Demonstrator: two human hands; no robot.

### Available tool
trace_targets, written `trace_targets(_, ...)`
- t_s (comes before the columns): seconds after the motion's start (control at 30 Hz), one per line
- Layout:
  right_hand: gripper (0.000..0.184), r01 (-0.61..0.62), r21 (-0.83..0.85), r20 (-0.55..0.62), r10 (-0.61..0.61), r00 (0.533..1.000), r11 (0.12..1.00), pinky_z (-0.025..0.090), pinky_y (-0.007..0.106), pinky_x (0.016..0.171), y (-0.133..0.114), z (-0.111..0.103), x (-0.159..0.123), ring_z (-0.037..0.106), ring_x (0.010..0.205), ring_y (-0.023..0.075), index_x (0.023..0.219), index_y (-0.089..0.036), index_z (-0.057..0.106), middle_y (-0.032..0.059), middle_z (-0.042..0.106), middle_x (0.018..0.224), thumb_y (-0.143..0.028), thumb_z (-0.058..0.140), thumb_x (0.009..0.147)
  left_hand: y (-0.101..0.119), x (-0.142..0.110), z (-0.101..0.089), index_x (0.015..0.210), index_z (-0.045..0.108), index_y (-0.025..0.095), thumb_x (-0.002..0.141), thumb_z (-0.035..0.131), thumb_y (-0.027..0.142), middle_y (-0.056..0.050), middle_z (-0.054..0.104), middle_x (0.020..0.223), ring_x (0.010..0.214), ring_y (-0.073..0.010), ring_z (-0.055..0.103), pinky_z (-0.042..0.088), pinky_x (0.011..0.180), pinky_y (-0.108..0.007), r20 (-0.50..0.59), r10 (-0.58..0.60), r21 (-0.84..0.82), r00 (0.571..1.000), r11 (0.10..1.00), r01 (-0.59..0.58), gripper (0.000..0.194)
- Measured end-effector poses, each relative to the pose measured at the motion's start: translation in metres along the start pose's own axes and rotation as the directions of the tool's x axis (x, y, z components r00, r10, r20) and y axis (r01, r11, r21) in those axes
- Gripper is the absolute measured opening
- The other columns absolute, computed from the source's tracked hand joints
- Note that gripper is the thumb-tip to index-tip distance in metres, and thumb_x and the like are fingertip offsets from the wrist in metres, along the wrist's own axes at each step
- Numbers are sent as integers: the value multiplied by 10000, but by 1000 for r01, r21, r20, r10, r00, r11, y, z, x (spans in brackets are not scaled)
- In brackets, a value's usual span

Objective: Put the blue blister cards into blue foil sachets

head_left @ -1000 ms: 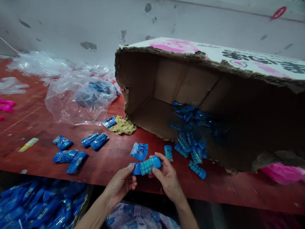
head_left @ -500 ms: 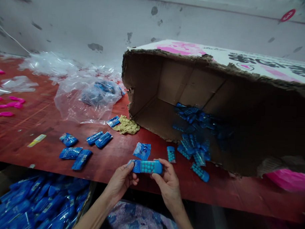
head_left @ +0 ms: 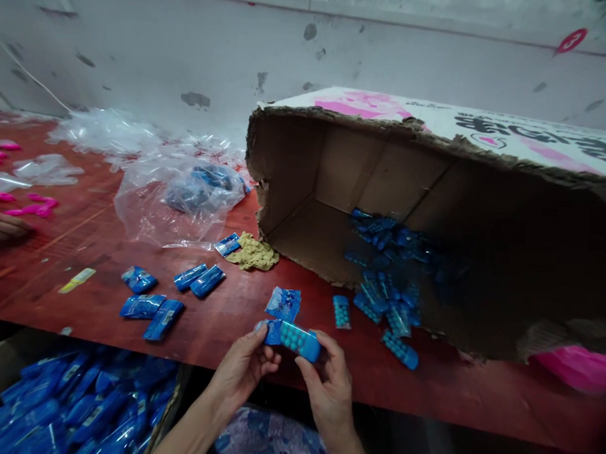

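In front of me, over the table's near edge, is a clear tube of turquoise beads (head_left: 294, 337) with a solid blue end. A blue printed packet piece (head_left: 273, 332) meets its left end; whether the tube is inside it I cannot tell. My left hand (head_left: 246, 364) pinches this piece between thumb and fingers. My right hand (head_left: 330, 380) holds the blue end, thumb below and fingers behind. Just beyond lies a flat blue printed packet (head_left: 284, 303). A similar bead tube (head_left: 340, 312) lies right of it, near another bead tube (head_left: 401, 349).
A torn cardboard box (head_left: 293, 236) lies on its side with several bead tubes inside. Blue wrapped packs (head_left: 163, 320) lie left on the red table (head_left: 92, 272); more fill a bin (head_left: 170, 408) below. A plastic bag (head_left: 154, 208), yellowish cloth (head_left: 255, 253) and another person's hand (head_left: 5, 226) are beyond.
The tube's right end has tipped downward, and my right hand has turned with it. Another person's hand has come into view at the left edge. The view has shifted slightly.
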State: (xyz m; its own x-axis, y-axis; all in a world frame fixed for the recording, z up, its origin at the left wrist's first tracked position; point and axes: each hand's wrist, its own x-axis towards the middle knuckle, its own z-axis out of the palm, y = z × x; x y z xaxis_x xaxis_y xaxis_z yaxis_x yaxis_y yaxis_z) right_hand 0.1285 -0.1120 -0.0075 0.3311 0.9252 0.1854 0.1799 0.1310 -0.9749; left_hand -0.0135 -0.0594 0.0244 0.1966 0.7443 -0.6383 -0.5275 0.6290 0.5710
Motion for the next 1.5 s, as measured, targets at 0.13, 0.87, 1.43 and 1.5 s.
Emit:
trace_targets(0.13, 381, -31, -42, 58, 33, 998, 999, 485, 357, 841, -1, -4, 1, 587, 970, 214, 1079, -238, 533, 65, 601, 1084, -188, 641, 718, 3, 1, -1, 663, 593, 117, 644, 694, 309, -13, 605, 492, 478, -127, 595, 501, 442, -203, 41, 47, 46, 998, 998, -49, 218)
trace_targets(0.87, 151, -332, 309, 203, 279, 938, 891, 485, 225, 494, -11, 13, 7, 565, 513, 109, 910, -219, 502, -27, 577, 690, -313, 525, 794, 5, -1, 13, 716, 612, 129, 663, 680, 256, -44, 680, 665, 576, -145, 625, 505, 579, -262, 156, -62, 86, 986, 995, 48, 153)
trace_targets(1.43, 615, -132, 87, 229, 109, 967, 987, 415, 353, 911, -16, -1, 18, 534, 1015, 194, 1201, -288, 476, 17, 573, 1063, -115, 655, 639, 12, -1, 8, 832, 651, 110, 710, 640, 239, -69, 677, 727, 608, -136, 610, 495, 643, -286, 350, -183, 198, 918, 973, 118, 178)
trace_targets(1.5, 728, -192, 229, 355, 102, 929, 954, 421, 379, 910, -17, -4, 22, 503, 1093, 213, 1274, -336, 389, 21, 513, 1213, -129, 674, 637, 11, -1, 5, 844, 653, 106, 697, 652, 256, -81, 678, 739, 595, -143, 608, 492, 612, -283, 396, -215, 178, 893, 972, 156, 210)
